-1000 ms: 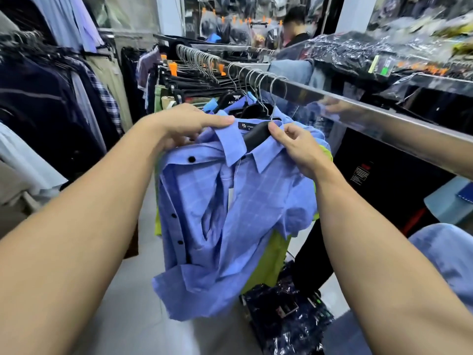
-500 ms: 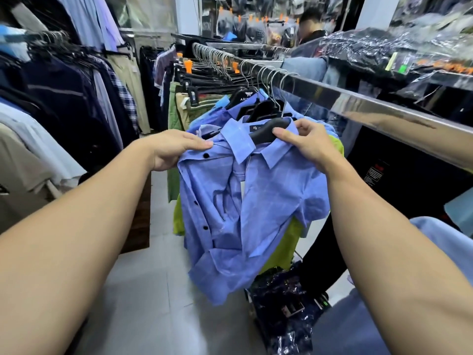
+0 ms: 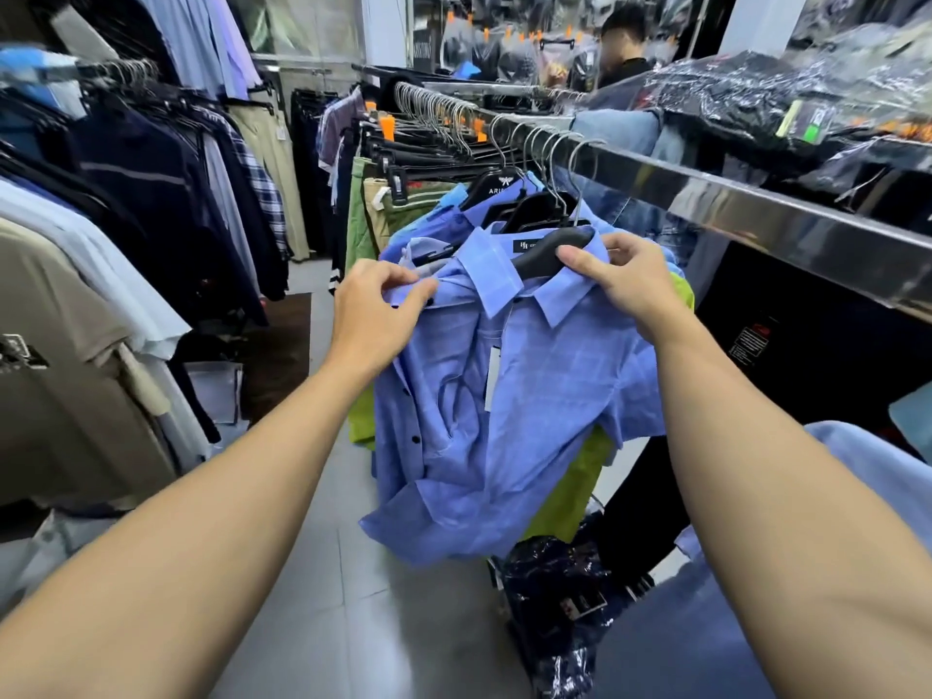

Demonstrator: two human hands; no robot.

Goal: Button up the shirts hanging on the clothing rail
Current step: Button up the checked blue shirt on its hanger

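Blue shirt (image 3: 524,396) unbuttoned — left hand (image 3: 375,320), right hand (image 3: 625,285) seemingly pinching it

Both forearms were bare from wrist to elbow. The left hand (image 3: 375,315) and right hand (image 3: 623,285) wore no rings, watch or gloves. A light blue garment (image 3: 877,466) showed at the near right.

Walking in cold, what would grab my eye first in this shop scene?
Dead centre, a blue shirt hangs open on a black hanger, its dark buttons undone. The left hand pinches the placket near the collar and the right hand grips the collar and hanger. Above right, a shiny metal rail runs across, crowded with hanger hooks.
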